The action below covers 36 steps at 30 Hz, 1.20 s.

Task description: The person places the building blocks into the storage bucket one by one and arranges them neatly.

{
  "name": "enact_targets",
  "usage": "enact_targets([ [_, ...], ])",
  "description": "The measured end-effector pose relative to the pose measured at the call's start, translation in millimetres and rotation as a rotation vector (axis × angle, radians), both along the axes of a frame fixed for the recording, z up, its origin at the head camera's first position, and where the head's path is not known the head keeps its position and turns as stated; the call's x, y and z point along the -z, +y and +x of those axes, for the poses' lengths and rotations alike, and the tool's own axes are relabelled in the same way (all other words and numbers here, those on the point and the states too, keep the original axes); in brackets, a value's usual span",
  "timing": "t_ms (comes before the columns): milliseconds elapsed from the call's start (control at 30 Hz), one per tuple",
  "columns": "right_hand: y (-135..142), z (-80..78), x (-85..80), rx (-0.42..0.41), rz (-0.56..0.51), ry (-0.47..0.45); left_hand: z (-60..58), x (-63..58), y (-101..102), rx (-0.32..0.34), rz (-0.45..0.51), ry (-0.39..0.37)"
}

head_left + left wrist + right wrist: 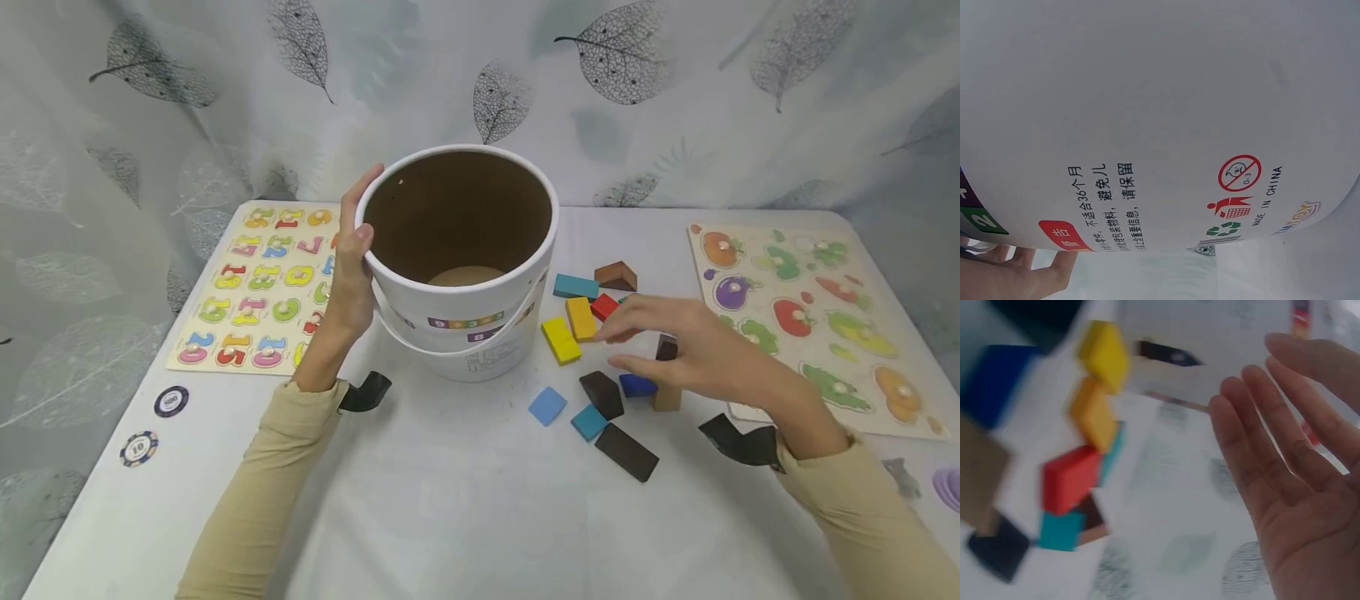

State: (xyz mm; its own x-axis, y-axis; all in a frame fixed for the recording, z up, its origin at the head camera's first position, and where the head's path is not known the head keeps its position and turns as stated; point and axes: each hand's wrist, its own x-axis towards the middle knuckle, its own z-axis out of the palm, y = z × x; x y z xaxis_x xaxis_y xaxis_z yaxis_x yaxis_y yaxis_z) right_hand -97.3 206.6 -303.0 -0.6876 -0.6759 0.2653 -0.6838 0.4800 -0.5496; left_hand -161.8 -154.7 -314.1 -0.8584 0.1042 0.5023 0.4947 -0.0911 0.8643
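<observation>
Seeing inside the bucket (465, 305) takes the head view.

Bucket (450, 304): is showing white outside, brown inside.
Blocks (602, 393), right: are showing yellow, red, blue, brown.
Number board (255, 332), left: is displaying multicoloured numerals on cream.
Curtain (435, 83), far: is bearing grey leaf patterns on white.

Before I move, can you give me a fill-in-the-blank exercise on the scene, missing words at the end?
1. The left hand grips the white bucket, while the right hand, near the blocks, holds ____.
2. The number board lies on the person's ____ side.
3. Exactly ____ poker chips lie beside that board.
4. In the left wrist view, the bucket's lettering reads MADE IN ____.

Missing words: nothing; left; two; CHINA.
</observation>
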Motion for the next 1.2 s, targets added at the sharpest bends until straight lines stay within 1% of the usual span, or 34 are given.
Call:
enact_targets([
  [100, 4, 5.1, 18.7, 0.028, 0.12, -0.103, -0.2, -0.5, -1, -0.004, 0.006, 0.01],
  [200, 3, 7.4, 31.6, 0.025, 0.23, -0.158, -0.1, 0.1, -3, -0.002, 0.006, 0.017],
  [267, 1, 7.7, 37.6, 0.004, 0.281, -0.163, 0.5, 0.9, -3, -0.006, 0.003, 0.017],
  [333, -2, 7.4, 41.5, -0.013, 0.299, -0.167, 1.1, 1.8, -3, -0.008, 0.001, 0.015],
  [467, -9, 6.3, 45.1, -0.021, 0.337, -0.163, 2.6, 3.1, -3, -0.006, -0.003, 0.006],
  [533, -13, 5.8, 46.0, -0.009, 0.369, -0.155, 3.3, 3.5, -3, -0.001, -0.006, 0.002],
  [633, -17, 5.3, 46.0, 0.031, 0.413, -0.108, 3.7, 3.6, -3, 0.003, -0.009, 0.002],
  [733, -20, 5.2, 46.1, 0.086, 0.438, -0.058, 3.8, 3.3, -3, 0.002, -0.013, 0.005],
  [800, -21, 5.5, 47.0, 0.109, 0.437, -0.042, 3.7, 2.9, -3, -0.002, -0.015, 0.007],
  [867, -22, 5.7, 48.7, 0.118, 0.42, -0.048, 3.5, 2.5, -3, -0.003, -0.013, 0.008],
  [1000, -23, 6.4, 52.3, 0.106, 0.38, -0.064, 2.2, 1.9, -3, -0.001, 0.001, 0.008],
  [1100, -22, 7.0, 53.6, 0.11, 0.372, -0.087, 1.2, 1.7, -2, 0.003, 0.011, 0.007],
  [1200, -18, 7.4, 54.3, 0.142, 0.369, -0.098, 0.1, 1.7, 0, 0.012, 0.015, 0.008],
])
